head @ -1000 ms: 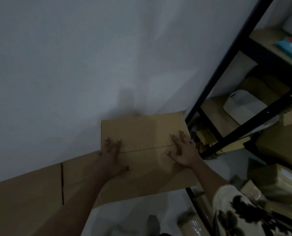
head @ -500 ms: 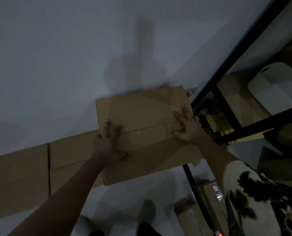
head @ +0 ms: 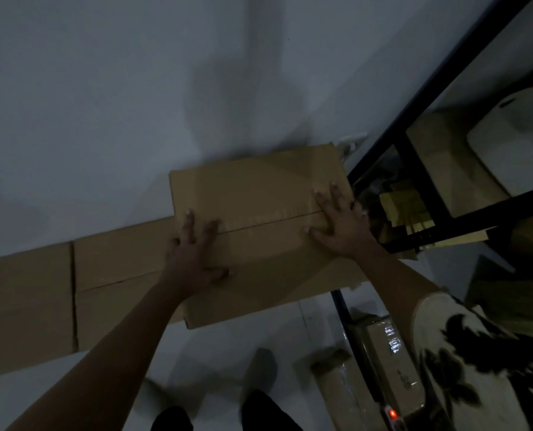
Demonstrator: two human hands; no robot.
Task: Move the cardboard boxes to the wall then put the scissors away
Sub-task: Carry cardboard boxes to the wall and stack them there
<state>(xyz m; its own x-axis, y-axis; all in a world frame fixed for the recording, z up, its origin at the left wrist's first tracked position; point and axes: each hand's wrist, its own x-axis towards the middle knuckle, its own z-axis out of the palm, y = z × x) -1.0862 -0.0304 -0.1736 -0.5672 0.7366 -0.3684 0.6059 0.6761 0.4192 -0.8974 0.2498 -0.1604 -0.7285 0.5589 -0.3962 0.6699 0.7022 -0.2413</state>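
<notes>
Now both palms press flat, fingers spread — left hand (head: 196, 259), right hand (head: 341, 227) — on the cardboard box (head: 259, 194) against the wall (head: 134, 104); probably light, stiff, best handled by its edges.

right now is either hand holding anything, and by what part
Nothing is gripped. The left hand and right hand press flat, fingers spread, on top of the cardboard box.

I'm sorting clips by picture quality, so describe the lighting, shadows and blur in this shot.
Head view: dim throughout, colours muddy; a broad soft shadow lies on the wall above the cardboard box; the left hand and right hand, flat on it, look slightly smeared; the shelf post slants steeply, probably wide-angle distortion; a small red light is the one glowing spot.
</notes>
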